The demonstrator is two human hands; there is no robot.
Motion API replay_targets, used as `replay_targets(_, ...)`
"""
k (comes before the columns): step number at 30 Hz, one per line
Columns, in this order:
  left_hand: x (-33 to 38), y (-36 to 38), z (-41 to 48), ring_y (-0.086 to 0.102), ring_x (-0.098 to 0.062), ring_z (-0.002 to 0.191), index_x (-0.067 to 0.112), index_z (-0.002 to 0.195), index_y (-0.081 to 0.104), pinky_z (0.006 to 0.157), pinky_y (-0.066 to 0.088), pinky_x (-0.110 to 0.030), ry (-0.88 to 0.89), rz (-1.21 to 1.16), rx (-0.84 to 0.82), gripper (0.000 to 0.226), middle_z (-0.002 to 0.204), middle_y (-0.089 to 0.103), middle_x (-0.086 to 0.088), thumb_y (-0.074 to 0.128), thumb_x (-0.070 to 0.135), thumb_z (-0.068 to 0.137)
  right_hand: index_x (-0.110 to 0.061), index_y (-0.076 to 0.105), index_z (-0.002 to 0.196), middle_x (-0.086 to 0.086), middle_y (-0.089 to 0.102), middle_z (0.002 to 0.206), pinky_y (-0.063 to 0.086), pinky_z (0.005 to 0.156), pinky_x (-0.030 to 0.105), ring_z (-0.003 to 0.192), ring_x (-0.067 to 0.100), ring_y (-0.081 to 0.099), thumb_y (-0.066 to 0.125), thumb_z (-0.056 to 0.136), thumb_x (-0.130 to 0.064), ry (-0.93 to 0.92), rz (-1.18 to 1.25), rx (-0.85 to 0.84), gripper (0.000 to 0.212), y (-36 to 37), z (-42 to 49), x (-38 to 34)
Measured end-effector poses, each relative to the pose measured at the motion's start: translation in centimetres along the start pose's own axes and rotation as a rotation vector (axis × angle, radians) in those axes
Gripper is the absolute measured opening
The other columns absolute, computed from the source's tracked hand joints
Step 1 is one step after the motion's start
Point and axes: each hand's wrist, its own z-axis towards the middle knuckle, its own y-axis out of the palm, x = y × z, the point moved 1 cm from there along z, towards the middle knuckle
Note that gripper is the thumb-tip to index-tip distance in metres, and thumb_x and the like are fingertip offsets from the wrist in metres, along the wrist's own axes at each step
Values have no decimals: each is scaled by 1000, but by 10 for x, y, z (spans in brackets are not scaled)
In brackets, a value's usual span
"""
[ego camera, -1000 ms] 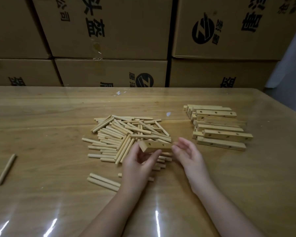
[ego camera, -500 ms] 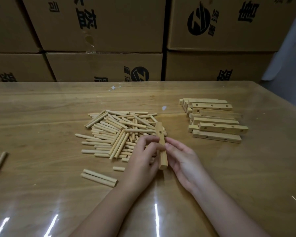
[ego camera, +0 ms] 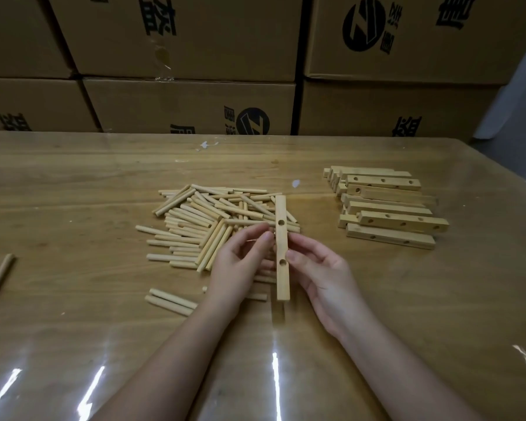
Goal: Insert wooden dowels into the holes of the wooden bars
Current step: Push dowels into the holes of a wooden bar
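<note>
Left hand (ego camera: 240,264), right hand (ego camera: 322,276) pinch bar (ego camera: 282,284) over dowel pile (ego camera: 201,217); boxes (ego camera: 189,104) behind closed.

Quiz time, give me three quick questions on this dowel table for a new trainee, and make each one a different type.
1. True or false: the held bar already has a dowel in it.
2. Where does the stack of bars lie relative to the dowel pile? A: to its left. B: to its right. C: on top of it.
3. How many holes show on the held bar's upper face?

Key: 1 false; 2 B; 3 two.
</note>
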Motion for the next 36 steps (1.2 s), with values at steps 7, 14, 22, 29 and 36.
replay_targets(7, -3, -4, 2, 68, -12, 84, 13, 105, 72, 68, 53, -21, -58, 28, -14, 34, 96, 74, -3, 67, 32, 77, -21, 65, 110, -3, 70, 108, 52, 90, 29, 104, 13, 64, 65, 80, -1, -96, -259, -45, 36, 2, 3, 6)
replay_targets(14, 2, -9, 5, 68, -28, 99, 12, 99, 75, 82, 56, -39, -83, -205, -39, 26, 102, 73, -11, 70, 28, 78, -18, 60, 113, -6, 55, 116, 50, 84, 21, 103, 7, 60, 63, 84, -2, -488, -649, -42, 33, 6, -2, 12)
replay_targets(22, 25, -44, 10, 72, -15, 78, 6, 86, 74, 61, 56, -19, -68, -545, 103, 23, 87, 74, -11, 65, 23, 74, -20, 65, 96, -3, 58, 94, 45, 77, 31, 89, 19, 53, 59, 83, -26, -846, -1487, -347, 16, 44, -32, 29)
replay_targets(29, 34, -71, 14, 72, -14, 80, 2, 93, 67, 62, 56, -20, -35, -648, 196, 30, 87, 75, -9, 63, 25, 74, -11, 55, 114, 9, 51, 119, 31, 98, 40, 112, 29, 40, 49, 88, -39, -651, -1748, -362, 39, 99, -21, 57)
replay_targets(36, 26, -61, 14, 72, -14, 78, 9, 79, 78, 62, 56, -20, -66, -599, 163, 20, 87, 75, -9, 66, 25, 74, -15, 69, 89, 5, 65, 87, 48, 73, 32, 85, 24, 60, 65, 78, -37, -669, -1841, -202, 24, 92, -9, 50)
